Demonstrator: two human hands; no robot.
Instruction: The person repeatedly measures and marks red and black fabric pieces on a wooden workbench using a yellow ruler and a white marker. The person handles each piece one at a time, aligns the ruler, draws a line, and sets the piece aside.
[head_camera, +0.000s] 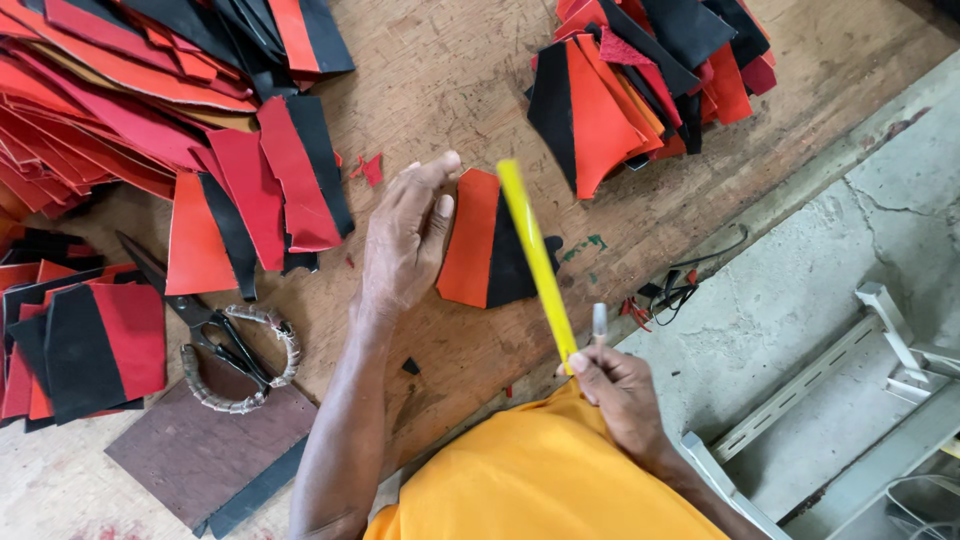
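Over the wooden table (450, 70), the right hand (620, 395) closes its grip on a yellow ruler (535, 255) pointing away, slightly leftward.

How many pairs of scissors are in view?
1: the scissors lie on the wooden table, left of the left hand. Others may be hidden under the leather piles.

No packages, labels, signs or screens in view — nothing of that kind near, far, left or right in the scene.
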